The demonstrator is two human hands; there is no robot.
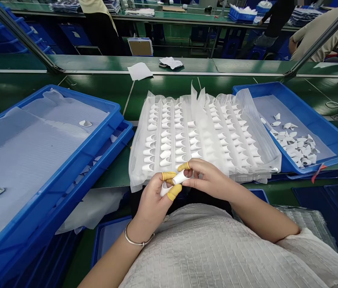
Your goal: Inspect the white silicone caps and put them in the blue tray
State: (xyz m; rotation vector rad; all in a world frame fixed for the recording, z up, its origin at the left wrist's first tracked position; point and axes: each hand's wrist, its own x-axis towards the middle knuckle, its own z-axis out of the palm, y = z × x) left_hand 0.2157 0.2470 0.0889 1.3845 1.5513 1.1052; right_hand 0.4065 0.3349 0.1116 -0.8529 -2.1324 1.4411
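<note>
Two small white curved plastic pieces are in my hands, just in front of the near edge of a translucent tray (206, 138). Yellow finger cots cover several fingertips. My left hand (154, 196) is closed on one white piece (165, 189), and its fingers also touch the other. My right hand (206, 176) grips that second white piece (180, 177) between thumb and fingers, its hollow end toward the right palm. Rows of similar white pieces (165, 146) sit in the tray's pockets, with plastic film around them.
On the left, blue bins (97, 138) are stacked, the upper one lined with film and holding a few white pieces. A blue bin (333, 132) on the right holds a heap of loose pieces (302, 148). Paper (140, 71) lies behind the tray. Other people work across the bench.
</note>
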